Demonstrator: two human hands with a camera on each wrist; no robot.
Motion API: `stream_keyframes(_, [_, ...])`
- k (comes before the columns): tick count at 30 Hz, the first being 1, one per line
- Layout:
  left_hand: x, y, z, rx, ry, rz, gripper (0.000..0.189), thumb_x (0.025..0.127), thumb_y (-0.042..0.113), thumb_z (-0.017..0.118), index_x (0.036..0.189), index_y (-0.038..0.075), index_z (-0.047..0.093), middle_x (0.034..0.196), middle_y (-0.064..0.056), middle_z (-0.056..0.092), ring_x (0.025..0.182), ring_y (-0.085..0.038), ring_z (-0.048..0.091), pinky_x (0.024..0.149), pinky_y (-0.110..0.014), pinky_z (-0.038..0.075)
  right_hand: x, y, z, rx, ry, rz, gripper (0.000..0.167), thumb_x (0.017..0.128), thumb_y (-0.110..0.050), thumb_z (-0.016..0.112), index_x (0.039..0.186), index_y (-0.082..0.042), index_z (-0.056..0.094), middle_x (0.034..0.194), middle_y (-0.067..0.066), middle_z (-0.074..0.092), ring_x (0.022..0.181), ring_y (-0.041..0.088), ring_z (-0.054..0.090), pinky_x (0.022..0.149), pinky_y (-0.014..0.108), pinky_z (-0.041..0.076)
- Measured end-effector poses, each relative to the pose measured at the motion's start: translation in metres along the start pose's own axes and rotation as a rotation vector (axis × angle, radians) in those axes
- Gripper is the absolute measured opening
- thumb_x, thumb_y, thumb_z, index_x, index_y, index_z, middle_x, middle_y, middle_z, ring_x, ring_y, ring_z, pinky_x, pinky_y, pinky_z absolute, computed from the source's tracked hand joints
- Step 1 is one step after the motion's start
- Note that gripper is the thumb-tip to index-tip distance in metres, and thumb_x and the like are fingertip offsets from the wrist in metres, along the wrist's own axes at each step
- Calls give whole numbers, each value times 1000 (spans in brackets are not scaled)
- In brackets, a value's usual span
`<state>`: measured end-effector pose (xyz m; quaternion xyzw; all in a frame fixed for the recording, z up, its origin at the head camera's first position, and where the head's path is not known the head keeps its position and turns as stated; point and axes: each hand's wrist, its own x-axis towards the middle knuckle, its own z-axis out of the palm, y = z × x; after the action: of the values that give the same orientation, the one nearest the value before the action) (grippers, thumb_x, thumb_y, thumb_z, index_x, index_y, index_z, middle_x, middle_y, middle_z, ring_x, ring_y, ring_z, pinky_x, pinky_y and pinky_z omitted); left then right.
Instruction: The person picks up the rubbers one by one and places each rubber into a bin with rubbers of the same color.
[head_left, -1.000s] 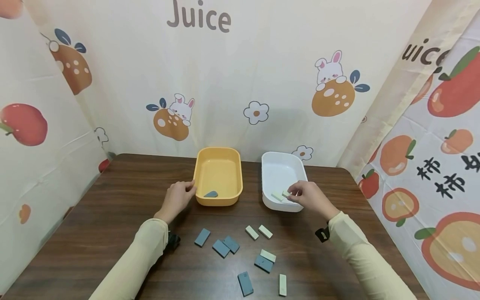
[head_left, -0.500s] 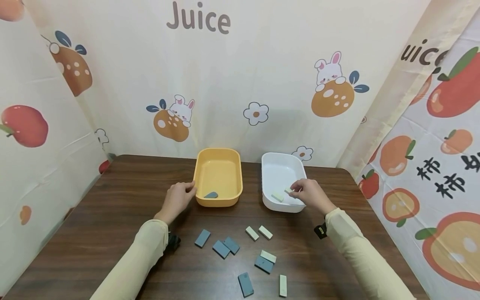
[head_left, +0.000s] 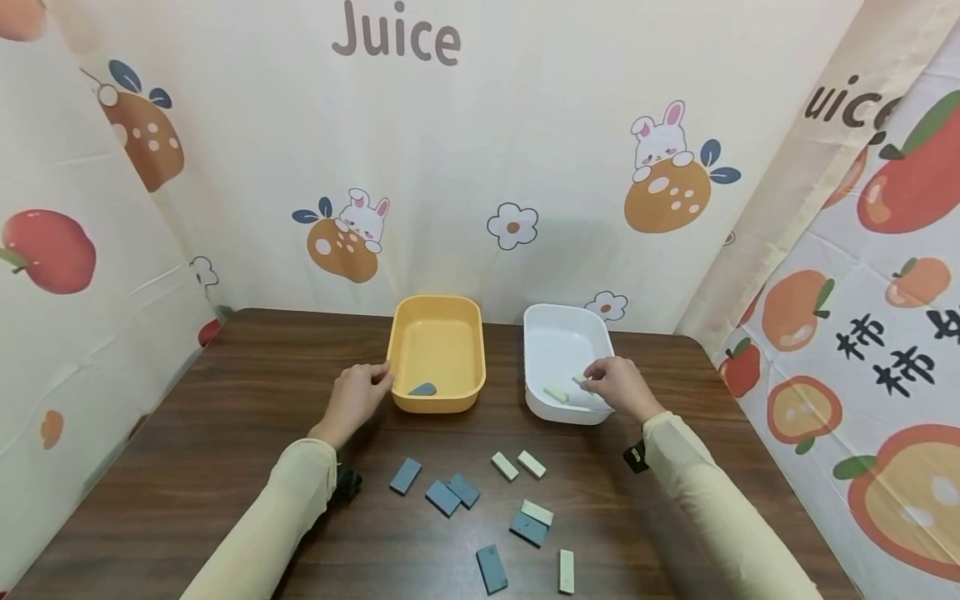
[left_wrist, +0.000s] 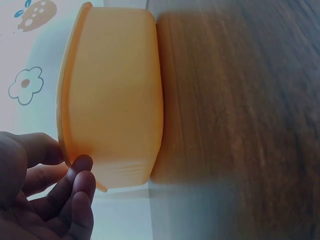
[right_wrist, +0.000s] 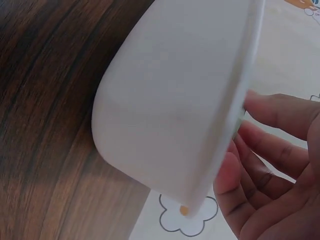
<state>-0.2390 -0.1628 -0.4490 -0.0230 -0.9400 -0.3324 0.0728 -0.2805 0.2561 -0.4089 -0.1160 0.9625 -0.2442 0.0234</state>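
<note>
My left hand grips the left rim of the yellow tray; in the left wrist view its thumb and fingers lie on both sides of the edge. Inside that tray lies a blue-grey block. My right hand reaches over the right edge of the white tray and pinches a pale green block between its fingertips. A second pale block lies on the white tray's floor. In the right wrist view the white tray's wall hides most of the held block.
On the brown wooden table, several blue-grey blocks and several pale blocks lie in front of the trays. One pale block touches a blue-grey block. A printed curtain stands behind the table.
My right hand has shifted slightly right inside the white tray with the pale block, away from the block lying there. My left hand stays on the yellow tray's rim.
</note>
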Motion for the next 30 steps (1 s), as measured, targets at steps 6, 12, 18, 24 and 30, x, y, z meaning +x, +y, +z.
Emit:
stream_keyframes(6, [1,2,1,-8,-15,-4,39,95,19,58,129,0,61,126,-20,63,55,-18,37,53,-29,34,4,4,4,-30,8,8,18,85,-12,70,91,4,71,88,18,70,79,25,62,68,36,51])
stream_keyframes(12, [2,1,1,-18,-23,-24,39,96,20,58,130,0,60,125,-20,64,54,-18,34,52,-29,33,11,6,10,-33,-6,33,18,85,-13,71,90,4,72,88,17,70,79,25,62,69,36,50])
stream_keyframes(18, [1,-1,0,-6,-24,-35,39,96,20,58,130,1,60,126,-21,62,54,-18,34,52,-29,33,17,6,17,-79,-39,54,15,84,-12,70,88,2,72,88,15,70,77,24,59,70,37,49])
stream_keyframes(24, [-1,1,2,-10,-11,-26,39,95,19,58,129,0,61,127,-20,63,52,-17,34,52,-28,33,19,7,21,-127,-58,72,11,84,-11,69,86,0,72,92,16,71,77,25,59,73,41,50])
stream_keyframes(30, [0,2,0,-15,-11,-26,38,95,18,59,129,0,61,126,-19,63,49,-16,31,49,-28,31,25,7,24,-161,-74,74,9,81,-7,67,83,0,72,92,17,71,77,26,60,76,44,50])
